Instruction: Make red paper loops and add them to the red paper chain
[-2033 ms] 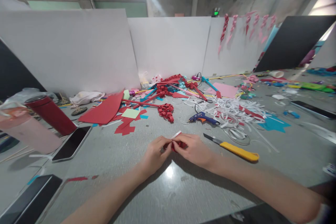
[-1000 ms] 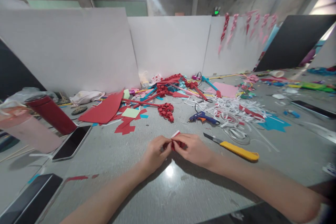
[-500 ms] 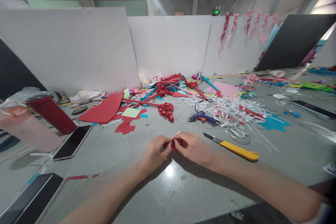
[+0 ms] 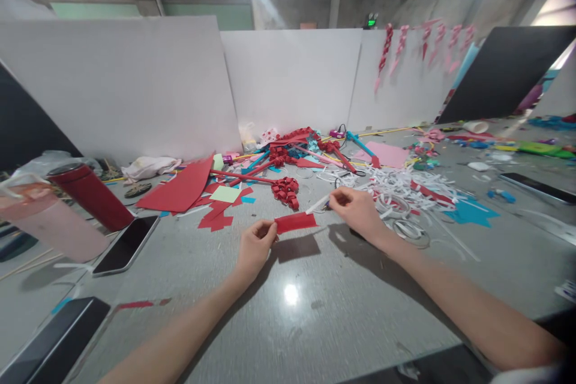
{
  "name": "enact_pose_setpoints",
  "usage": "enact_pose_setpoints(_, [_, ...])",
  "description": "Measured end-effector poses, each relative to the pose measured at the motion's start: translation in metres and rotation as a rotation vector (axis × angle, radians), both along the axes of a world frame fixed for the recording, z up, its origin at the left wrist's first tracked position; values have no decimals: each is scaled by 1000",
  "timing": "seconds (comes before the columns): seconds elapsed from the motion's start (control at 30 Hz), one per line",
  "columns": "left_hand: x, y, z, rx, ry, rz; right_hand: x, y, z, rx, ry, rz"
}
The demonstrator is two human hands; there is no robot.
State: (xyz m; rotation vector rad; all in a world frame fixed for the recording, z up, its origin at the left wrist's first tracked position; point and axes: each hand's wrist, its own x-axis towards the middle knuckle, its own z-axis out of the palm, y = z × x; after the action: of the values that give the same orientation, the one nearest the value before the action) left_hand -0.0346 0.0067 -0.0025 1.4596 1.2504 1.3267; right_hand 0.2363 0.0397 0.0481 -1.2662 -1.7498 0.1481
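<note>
Pinched in my left hand (image 4: 257, 247) is the left end of a small red rectangular piece (image 4: 297, 222), raised a little above the grey tabletop, with its shadow below. My right hand (image 4: 355, 209) is closed, thumb and finger together, on a narrow white strip (image 4: 317, 204). That strip slants down toward the red piece's right corner; I cannot tell whether the two still touch there. Beyond the red piece lies a red cluster of curled paper on a stick (image 4: 285, 191). My right hand and forearm hide the glue gun's body and the yellow utility knife.
White strip scraps (image 4: 409, 187) pile up beyond my right hand. Red sheets (image 4: 182, 187) and cut red pieces (image 4: 216, 216) lie left of centre. At far left stand a red flask (image 4: 92, 198) and a pink cup (image 4: 54, 222), beside a phone (image 4: 126, 246). White panels (image 4: 292, 78) rise behind.
My hands were together low over the table; they have moved apart and farther forward. The red piece, mostly hidden by my fingers before, now shows stretched out, with the white strip drawn to the right.
</note>
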Motion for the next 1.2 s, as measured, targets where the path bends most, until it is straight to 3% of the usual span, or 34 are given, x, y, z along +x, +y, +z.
enact_pose_setpoints(0.13, [-1,1,5,-35,-22,37,36,23,5,58,-23,-164])
enact_pose_setpoints(0.3, [-1,2,1,-33,-17,29,84,46,11,73,-108,-365])
enact_pose_setpoints(0.5, [-2,5,-4,-28,9,-37,142,56,21,75,-165,-615])
enact_pose_setpoints(0.67, [-1,4,-3,-26,-7,-64,153,51,28,134,-160,-687])
enact_pose_setpoints(0.8, [-1,3,-1,-17,-5,-100,112,38,31,181,-114,-497])
enact_pose_setpoints(0.9, [0,0,3,-15,0,-149,65,18,32,33,-74,-86])
enact_pose_setpoints(1.03, [1,-3,4,-28,18,-213,13,-13,26,-310,-175,470])
enact_pose_setpoints(1.1, [1,-4,3,-26,33,-232,-5,-26,21,-412,-231,557])
enact_pose_setpoints(1.2, [2,-6,-1,-1,67,-274,-20,-36,15,-472,-283,563])
